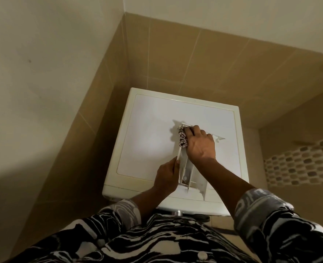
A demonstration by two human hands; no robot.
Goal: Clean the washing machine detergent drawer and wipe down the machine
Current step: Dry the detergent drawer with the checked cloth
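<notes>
Nearest the camera is a black-and-white patterned shirt, both forearms reaching out from it over the washing machine. The detergent drawer lies out of its slot on the machine's top, right of centre, its long axis running from the front edge toward the back wall. The left hand pinches the drawer's left wall near the front end. The right hand, farther out, is clenched on a patterned cloth pressed into the far end. Any wiping stroke likely runs along that axis, back toward the person. The right hand hides the far compartments; the machine's front is mostly out of sight.
</notes>
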